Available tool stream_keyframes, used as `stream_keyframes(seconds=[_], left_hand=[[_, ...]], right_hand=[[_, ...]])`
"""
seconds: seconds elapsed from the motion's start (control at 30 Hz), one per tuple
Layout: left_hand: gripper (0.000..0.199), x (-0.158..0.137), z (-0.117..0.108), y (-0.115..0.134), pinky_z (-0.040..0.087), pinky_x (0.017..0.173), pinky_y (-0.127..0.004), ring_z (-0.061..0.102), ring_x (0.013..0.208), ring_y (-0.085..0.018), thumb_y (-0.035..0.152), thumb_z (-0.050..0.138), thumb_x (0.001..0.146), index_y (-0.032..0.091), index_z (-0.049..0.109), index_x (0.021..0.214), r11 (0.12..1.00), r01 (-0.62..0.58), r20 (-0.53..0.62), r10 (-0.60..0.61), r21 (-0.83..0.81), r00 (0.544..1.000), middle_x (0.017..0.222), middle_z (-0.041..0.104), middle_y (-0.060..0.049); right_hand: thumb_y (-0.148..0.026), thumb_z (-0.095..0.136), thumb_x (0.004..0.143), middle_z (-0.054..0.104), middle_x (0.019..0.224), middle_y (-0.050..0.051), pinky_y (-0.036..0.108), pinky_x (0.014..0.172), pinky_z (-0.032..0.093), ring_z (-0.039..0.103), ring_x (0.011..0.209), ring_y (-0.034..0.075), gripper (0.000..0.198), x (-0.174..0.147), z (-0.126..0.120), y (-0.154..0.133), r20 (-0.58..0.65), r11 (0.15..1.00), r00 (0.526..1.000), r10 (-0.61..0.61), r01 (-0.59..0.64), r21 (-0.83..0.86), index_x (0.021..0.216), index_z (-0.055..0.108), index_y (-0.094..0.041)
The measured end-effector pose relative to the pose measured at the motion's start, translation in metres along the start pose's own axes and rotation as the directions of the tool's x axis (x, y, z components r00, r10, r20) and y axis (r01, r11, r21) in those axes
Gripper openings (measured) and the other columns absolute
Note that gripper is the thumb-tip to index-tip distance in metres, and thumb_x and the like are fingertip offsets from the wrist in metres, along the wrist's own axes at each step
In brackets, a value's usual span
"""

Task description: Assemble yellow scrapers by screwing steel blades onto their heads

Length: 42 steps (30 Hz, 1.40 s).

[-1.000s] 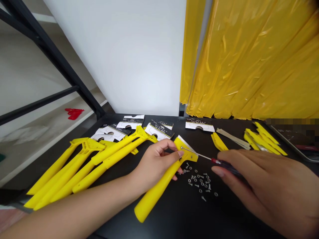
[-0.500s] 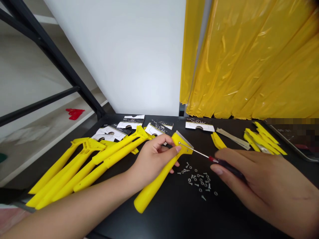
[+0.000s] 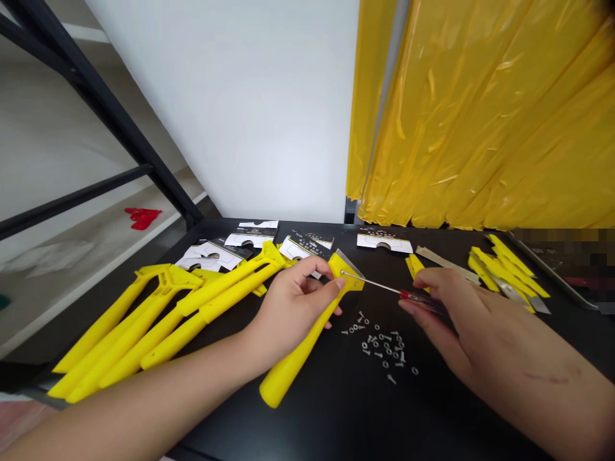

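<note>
— Two hands are at work near the middle of the frame. Our left hand (image 3: 293,304) is wrapped around a yellow scraper (image 3: 307,339), thumb and fingers clamped just below its head, the handle running down toward the lower middle. Our right hand (image 3: 461,320) is closed on a screwdriver (image 3: 384,288), whose tip touches the scraper head.

— So which step do we judge it to be?

— Driving a screw into the head, we think; the blade already sits at the top of it. The next move calls for keeping the tip seated and square while the left hand holds the scraper steady, since a slip would send the tip toward our own thumb.

— And room to move?

— Below the shaft lies a scatter of screws (image 3: 384,352) on the black table (image 3: 336,416); a dropped wrist would sweep them. Left of centre a pile of scrapers (image 3: 158,320) crowds the left forearm. Loose blades (image 3: 446,262) and yellow covers (image 3: 504,269) lie at right, near the right hand. The lower middle of the table gives us the freest space.
</note>
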<state>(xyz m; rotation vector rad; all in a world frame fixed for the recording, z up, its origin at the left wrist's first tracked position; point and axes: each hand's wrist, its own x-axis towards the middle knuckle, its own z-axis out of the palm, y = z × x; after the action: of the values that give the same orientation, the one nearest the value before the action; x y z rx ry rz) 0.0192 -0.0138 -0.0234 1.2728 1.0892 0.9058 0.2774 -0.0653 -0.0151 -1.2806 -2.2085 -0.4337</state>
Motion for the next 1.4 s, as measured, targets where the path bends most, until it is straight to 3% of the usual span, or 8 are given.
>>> stream_keyframes(seconds=[0.13, 0.37, 0.57, 0.7, 0.87, 1.03, 1.2, 1.4], left_hand=[[0.031, 0.0, 0.0, 0.003, 0.062, 0.052, -0.024, 0.072, 0.062, -0.017, 0.042, 0.088, 0.09, 0.024, 0.063, 0.093, 1.0, -0.007, -0.008, 0.007, 0.001, 1.0, 0.067, 0.073, 0.001], [0.034, -0.001, 0.0, -0.002, 0.061, 0.052, -0.023, 0.068, 0.059, -0.015, 0.045, 0.089, 0.09, 0.024, 0.062, 0.094, 1.0, -0.011, 0.02, 0.011, 0.011, 1.0, 0.067, 0.072, 0.002], [0.027, -0.002, -0.001, -0.004, 0.064, 0.054, -0.024, 0.075, 0.068, -0.019, 0.042, 0.084, 0.095, 0.025, 0.063, 0.098, 0.997, -0.069, 0.006, 0.068, 0.039, 0.998, 0.069, 0.069, 0.003], [0.023, -0.002, -0.004, -0.002, 0.064, 0.055, -0.024, 0.077, 0.07, -0.019, 0.039, 0.081, 0.097, 0.025, 0.063, 0.099, 0.988, -0.123, 0.0, 0.123, 0.089, 0.992, 0.068, 0.066, 0.005], [0.02, -0.002, -0.007, -0.001, 0.064, 0.055, -0.024, 0.076, 0.071, -0.018, 0.039, 0.078, 0.1, 0.024, 0.065, 0.097, 0.968, -0.185, 0.003, 0.187, 0.168, 0.982, 0.073, 0.068, 0.003], [0.019, -0.002, -0.006, -0.004, 0.063, 0.054, -0.024, 0.076, 0.068, -0.018, 0.036, 0.078, 0.1, 0.024, 0.064, 0.096, 0.957, -0.221, 0.019, 0.222, 0.189, 0.975, 0.072, 0.067, 0.003], [0.019, -0.002, -0.005, -0.005, 0.063, 0.054, -0.024, 0.076, 0.069, -0.019, 0.036, 0.078, 0.101, 0.025, 0.064, 0.097, 0.961, -0.206, 0.02, 0.206, 0.186, 0.978, 0.071, 0.068, 0.004], [0.018, -0.004, -0.004, -0.004, 0.062, 0.054, -0.022, 0.075, 0.068, -0.017, 0.035, 0.077, 0.101, 0.025, 0.063, 0.097, 0.964, -0.213, 0.018, 0.213, 0.162, 0.977, 0.07, 0.066, 0.005]], right_hand=[[-0.03, 0.047, 0.121, 0.076, 0.085, 0.006, 0.041, 0.064, 0.051, 0.076, 0.073, 0.026, 0.025, 0.002, -0.003, -0.002, 0.024, 0.994, 0.995, -0.097, 0.095, 0.053, 0.1, 0.06, -0.025], [-0.034, 0.046, 0.123, 0.083, 0.104, 0.013, 0.039, 0.072, 0.057, 0.081, 0.083, 0.025, 0.028, -0.003, 0.002, 0.001, -0.07, 0.992, 0.991, -0.11, 0.105, -0.071, 0.127, 0.065, -0.014], [-0.037, 0.043, 0.123, 0.071, 0.069, 0.001, 0.039, 0.048, 0.044, 0.07, 0.05, 0.021, 0.036, -0.002, 0.001, -0.003, 0.008, 0.995, 0.996, -0.088, 0.088, -0.051, 0.094, 0.061, -0.025], [-0.047, 0.043, 0.122, 0.058, 0.054, -0.007, 0.034, 0.039, 0.036, 0.06, 0.037, 0.016, 0.043, -0.005, 0.002, -0.002, 0.12, 0.983, 0.993, -0.007, -0.015, 0.181, 0.086, 0.055, -0.028], [-0.051, 0.052, 0.119, 0.073, 0.069, -0.006, 0.027, 0.044, 0.046, 0.067, 0.048, 0.015, 0.028, -0.007, 0.004, 0.0, 0.274, 0.868, 0.955, 0.114, -0.23, 0.44, 0.107, 0.065, -0.029], [-0.047, 0.048, 0.121, 0.06, 0.06, -0.006, 0.028, 0.047, 0.044, 0.06, 0.047, 0.014, 0.044, -0.004, 0.002, 0.002, 0.231, 0.915, 0.97, 0.08, -0.163, 0.37, 0.083, 0.059, -0.027], [-0.057, 0.047, 0.12, 0.071, 0.071, -0.005, 0.027, 0.048, 0.048, 0.068, 0.052, 0.014, 0.039, -0.005, 0.008, 0.003, 0.219, 0.915, 0.972, 0.079, -0.158, 0.37, 0.104, 0.066, -0.026], [-0.044, 0.045, 0.122, 0.069, 0.068, -0.002, 0.036, 0.052, 0.045, 0.071, 0.053, 0.02, 0.043, -0.006, 0.008, 0.004, 0.062, 0.998, 0.997, -0.05, 0.048, 0.036, 0.089, 0.065, -0.026]])
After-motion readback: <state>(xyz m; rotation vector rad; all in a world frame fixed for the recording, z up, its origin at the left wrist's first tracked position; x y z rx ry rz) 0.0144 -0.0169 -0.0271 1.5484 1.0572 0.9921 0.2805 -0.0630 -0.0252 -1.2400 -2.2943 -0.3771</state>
